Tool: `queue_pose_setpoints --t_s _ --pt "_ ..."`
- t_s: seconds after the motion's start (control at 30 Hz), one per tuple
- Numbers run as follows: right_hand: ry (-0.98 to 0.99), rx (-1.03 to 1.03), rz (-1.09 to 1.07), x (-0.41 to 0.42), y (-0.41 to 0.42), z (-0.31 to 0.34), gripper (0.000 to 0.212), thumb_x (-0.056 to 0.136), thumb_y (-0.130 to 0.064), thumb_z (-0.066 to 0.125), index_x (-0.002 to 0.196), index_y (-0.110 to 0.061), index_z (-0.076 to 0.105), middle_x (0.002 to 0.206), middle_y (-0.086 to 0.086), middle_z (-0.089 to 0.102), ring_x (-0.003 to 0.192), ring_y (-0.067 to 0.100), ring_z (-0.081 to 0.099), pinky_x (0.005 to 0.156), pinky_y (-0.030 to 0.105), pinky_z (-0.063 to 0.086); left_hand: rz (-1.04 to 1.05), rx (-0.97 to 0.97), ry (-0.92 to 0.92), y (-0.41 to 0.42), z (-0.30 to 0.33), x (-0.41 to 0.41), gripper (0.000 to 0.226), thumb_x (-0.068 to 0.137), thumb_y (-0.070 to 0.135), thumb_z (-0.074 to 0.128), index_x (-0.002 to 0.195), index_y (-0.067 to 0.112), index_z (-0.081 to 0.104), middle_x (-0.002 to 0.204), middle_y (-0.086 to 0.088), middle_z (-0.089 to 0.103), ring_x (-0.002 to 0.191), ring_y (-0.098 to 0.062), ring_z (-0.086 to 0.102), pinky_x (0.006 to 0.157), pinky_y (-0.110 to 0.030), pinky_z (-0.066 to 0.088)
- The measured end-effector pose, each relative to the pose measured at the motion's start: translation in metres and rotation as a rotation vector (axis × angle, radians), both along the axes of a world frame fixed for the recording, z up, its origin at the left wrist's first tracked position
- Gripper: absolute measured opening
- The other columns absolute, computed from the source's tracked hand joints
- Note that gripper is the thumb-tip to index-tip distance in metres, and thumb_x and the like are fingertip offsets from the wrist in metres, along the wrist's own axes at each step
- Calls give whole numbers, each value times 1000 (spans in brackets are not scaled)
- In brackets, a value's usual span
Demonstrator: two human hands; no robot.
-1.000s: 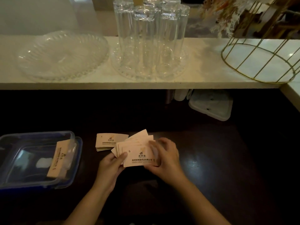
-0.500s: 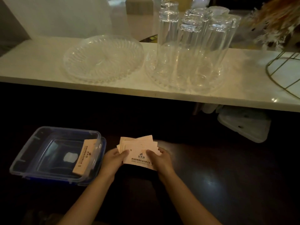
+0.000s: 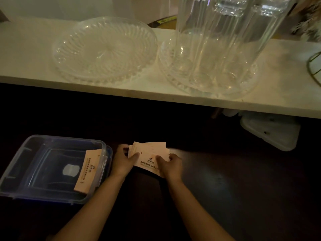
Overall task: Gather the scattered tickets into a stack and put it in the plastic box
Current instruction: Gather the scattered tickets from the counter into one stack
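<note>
A loose bundle of pale tickets (image 3: 149, 154) with dark print is held over the dark table. My left hand (image 3: 123, 162) grips its left edge, thumb on top. My right hand (image 3: 171, 166) grips its right lower edge. The tickets are fanned and uneven. To the left stands a clear plastic box (image 3: 22, 171) with a blue rim, open. One more ticket stack (image 3: 88, 171) leans against the box's right inner wall. The left hand is just right of the box.
A white shelf (image 3: 26, 73) runs above the dark table. On it sit a clear glass plate (image 3: 104, 49) and a glass tray with several tall glasses (image 3: 218, 40). A white plastic lid (image 3: 271, 133) lies under the shelf at the right. A wire basket (image 3: 314, 66) is at the far right.
The small pile that lay on the table left of the hands is gone, joined into the held bundle. The hands and tickets moved left, nearer the box. The view shifted left and closer.
</note>
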State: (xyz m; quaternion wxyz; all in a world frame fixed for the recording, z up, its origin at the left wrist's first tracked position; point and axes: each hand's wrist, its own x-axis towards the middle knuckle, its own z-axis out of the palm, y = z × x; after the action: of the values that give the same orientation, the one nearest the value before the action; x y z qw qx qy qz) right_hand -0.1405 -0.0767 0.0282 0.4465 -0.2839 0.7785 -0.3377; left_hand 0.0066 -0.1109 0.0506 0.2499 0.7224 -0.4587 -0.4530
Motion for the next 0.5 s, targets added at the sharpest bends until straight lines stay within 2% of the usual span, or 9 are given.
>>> queue_pose_setpoints --t_s 0.07,0.1,0.17,0.2,0.23,0.3,0.37,0.43,0.5 --pt "31 -12 12 -3 2 -2 31 76 -28 72 97 -11 58 103 9 64 86 23 66 73 41 59 -10 67 29 -3 1 3 70 80 11 66 138 5 27 132 -19 50 112 -31 54 82 -37 49" --pt "32 -29 11 -6 4 -2 31 75 -26 74 95 -14 54 102 6 63 87 22 66 71 39 59 -13 112 52 -4 2 3 76 80 11 66 141 5 22 133 -19 50 111 -29 54 79 -33 51" --pt "4 -41 34 -13 6 -2 44 74 -23 76 106 -15 48 103 2 60 88 18 64 66 30 58 -15 177 102 -6 3 2 75 79 9 67 140 1 23 132 -20 51 95 -19 55 54 -15 51" --pt "-29 -40 57 -16 7 -1 54 74 -21 76 116 -15 44 103 0 58 85 14 63 65 28 57 -16 192 116 -7 4 2 74 78 8 67 139 1 25 131 -19 52 90 -16 54 44 -13 47" --pt "-66 -44 85 -21 8 0 64 73 -19 76 125 -16 39 100 -5 56 83 10 61 65 27 58 -19 196 127 -8 3 1 72 78 6 68 138 1 29 129 -18 54 89 -16 56 40 -13 45" --pt "-120 -55 171 -31 12 2 76 72 -14 77 133 -20 32 95 -14 51 83 6 58 69 29 58 -58 202 148 -7 1 0 56 77 5 68 128 2 45 110 -10 63 80 -13 60 39 -11 44" --pt "-112 -57 300 -43 17 4 75 72 -12 76 133 -22 34 102 -12 52 93 9 57 74 27 57 -113 214 155 -2 0 1 45 77 5 67 120 3 53 85 4 62 69 -6 58 39 -9 43" --pt "-39 -69 436 -52 21 6 68 71 -13 77 127 -22 41 118 -4 50 108 16 53 84 29 54 -140 195 157 4 -1 4 48 76 7 69 120 9 51 85 9 57 72 0 55 44 -9 43" --pt "-21 -107 515 -55 24 9 70 68 -11 79 124 -26 40 118 -6 48 113 16 52 85 28 54 -184 148 164 10 -2 8 51 73 8 72 117 17 49 95 9 57 82 2 54 57 -11 43"
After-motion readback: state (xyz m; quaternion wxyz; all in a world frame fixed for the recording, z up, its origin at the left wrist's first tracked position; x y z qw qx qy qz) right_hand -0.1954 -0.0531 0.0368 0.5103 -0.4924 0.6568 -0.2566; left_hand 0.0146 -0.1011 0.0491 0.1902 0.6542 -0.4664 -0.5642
